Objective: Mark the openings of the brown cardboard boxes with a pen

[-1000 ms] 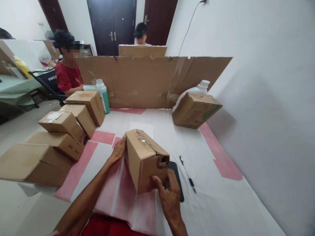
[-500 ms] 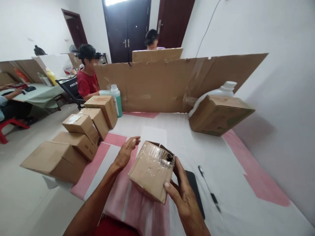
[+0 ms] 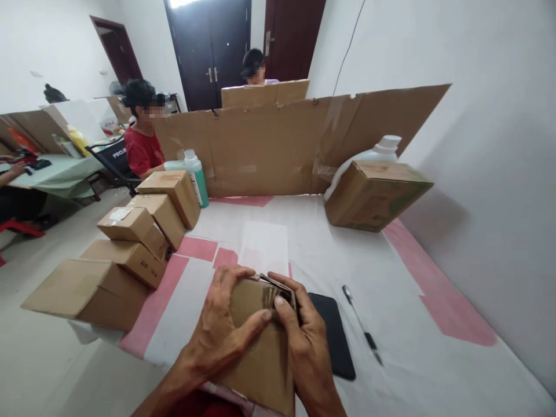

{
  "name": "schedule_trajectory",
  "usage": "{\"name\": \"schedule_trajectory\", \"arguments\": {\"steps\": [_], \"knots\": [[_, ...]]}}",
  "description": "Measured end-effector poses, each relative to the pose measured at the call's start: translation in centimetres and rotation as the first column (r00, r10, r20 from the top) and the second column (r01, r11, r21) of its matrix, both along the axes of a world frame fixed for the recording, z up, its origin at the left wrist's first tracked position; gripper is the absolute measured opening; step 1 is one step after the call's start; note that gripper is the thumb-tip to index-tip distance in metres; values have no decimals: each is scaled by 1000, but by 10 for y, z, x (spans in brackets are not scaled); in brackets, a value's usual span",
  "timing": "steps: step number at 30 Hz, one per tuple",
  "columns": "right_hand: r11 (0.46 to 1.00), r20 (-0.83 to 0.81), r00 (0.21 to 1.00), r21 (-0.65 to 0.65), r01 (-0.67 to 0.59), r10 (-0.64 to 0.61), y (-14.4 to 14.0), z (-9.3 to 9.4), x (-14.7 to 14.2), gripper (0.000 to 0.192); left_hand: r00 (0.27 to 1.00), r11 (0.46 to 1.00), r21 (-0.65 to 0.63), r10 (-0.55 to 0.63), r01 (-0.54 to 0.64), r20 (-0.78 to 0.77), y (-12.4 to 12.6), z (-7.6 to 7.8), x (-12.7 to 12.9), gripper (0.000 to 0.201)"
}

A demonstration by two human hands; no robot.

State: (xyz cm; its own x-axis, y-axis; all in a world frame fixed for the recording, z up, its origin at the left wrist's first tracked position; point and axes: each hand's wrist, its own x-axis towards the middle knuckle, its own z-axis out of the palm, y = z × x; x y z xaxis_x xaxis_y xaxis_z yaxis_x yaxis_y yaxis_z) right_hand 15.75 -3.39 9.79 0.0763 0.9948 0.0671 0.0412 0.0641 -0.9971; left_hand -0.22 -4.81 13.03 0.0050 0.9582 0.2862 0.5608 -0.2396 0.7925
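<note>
A brown cardboard box [image 3: 260,370] is tilted toward me at the table's near edge, gripped from both sides. My left hand [image 3: 221,324] wraps over its left side, with the thumb lying across the face. On the right, my right hand [image 3: 302,330] has its fingers along the upper edge and its thumb at a dark, torn-looking opening near the top corner. Both thumb tips are close together beside that opening. What lies inside the box cannot be made out.
Several closed cardboard boxes [image 3: 121,260] line the left edge, by a green-liquid bottle [image 3: 197,179]. A black tablet-like slab [image 3: 332,336] and a pen [image 3: 362,324] lie right. Farther back, a larger box [image 3: 377,197] leans on a white jug [image 3: 382,149] before a cardboard partition [image 3: 269,145].
My left hand has come from beside the box onto it. The box has moved nearer me and tilted. My right hand has shifted up to the opening. The camera view has shifted slightly.
</note>
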Motion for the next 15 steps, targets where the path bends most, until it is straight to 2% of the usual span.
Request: {"name": "schedule_trajectory", "arguments": {"steps": [4, 8, 11, 15], "knots": [[993, 80, 997, 119, -29, 20, 6, 6, 2, 38, 999, 995, 90, 47, -48, 12, 7, -3, 6, 45], [973, 79, 995, 217, -79, 63, 7, 3, 5, 36, 995, 988, 128, 96, -90, -39, 14, -3, 10, 36], [961, 97, 993, 262, -88, 64, 1, 0, 7, 37, 992, 983, 173, 80, -62, -96, 14, -2, 14, 40], [953, 157, 988, 296, -59, 13, -2, -3, 7, 37, 991, 982, 187, 55, -32, -119, 14, -6, 20, 23]]}}
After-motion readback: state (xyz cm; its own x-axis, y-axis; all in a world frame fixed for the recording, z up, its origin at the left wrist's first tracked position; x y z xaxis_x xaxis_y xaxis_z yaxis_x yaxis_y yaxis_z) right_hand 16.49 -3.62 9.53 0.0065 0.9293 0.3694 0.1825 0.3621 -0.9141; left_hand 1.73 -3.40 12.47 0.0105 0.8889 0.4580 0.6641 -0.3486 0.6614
